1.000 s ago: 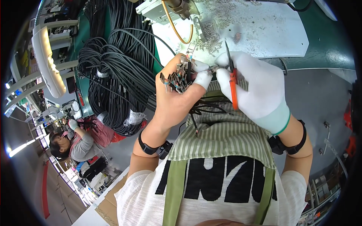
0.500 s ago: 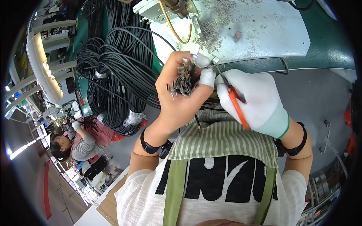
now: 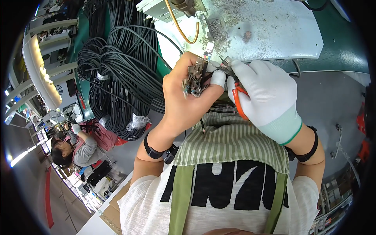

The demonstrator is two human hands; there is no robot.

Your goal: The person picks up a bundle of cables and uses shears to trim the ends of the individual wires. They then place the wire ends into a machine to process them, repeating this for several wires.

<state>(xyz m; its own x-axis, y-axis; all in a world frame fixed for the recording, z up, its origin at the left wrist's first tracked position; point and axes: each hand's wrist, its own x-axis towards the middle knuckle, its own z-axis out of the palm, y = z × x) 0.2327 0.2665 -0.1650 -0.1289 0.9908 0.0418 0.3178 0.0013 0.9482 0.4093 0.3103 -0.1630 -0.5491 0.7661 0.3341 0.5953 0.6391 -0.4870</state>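
My left hand (image 3: 176, 100), bare except for white covers on the thumb and a fingertip, is closed around a bunch of cable ends with metal connectors (image 3: 194, 80). A small pale connector piece (image 3: 209, 47) stands up past its fingertips. In a white glove, my right hand (image 3: 270, 92) grips orange-handled pliers (image 3: 238, 103). The jaws of the pliers meet the left thumb and fingertip, close to a small metal piece (image 3: 226, 60). Fingers hide exactly what lies between the jaws. Black cables run below my hands across the striped apron (image 3: 235, 137).
Thick coils of black cable (image 3: 121, 78) lie on the left of the green bench. A white sheet (image 3: 274, 31) strewn with metal scraps is ahead, beside a machine (image 3: 156, 13) with a yellow tube (image 3: 192, 41). Another person (image 3: 86, 147) works at far left.
My right hand has moved up and turned, bringing the orange handles nearer upright and the jaws in against the left fingertips. My left hand has turned slightly with the connectors.
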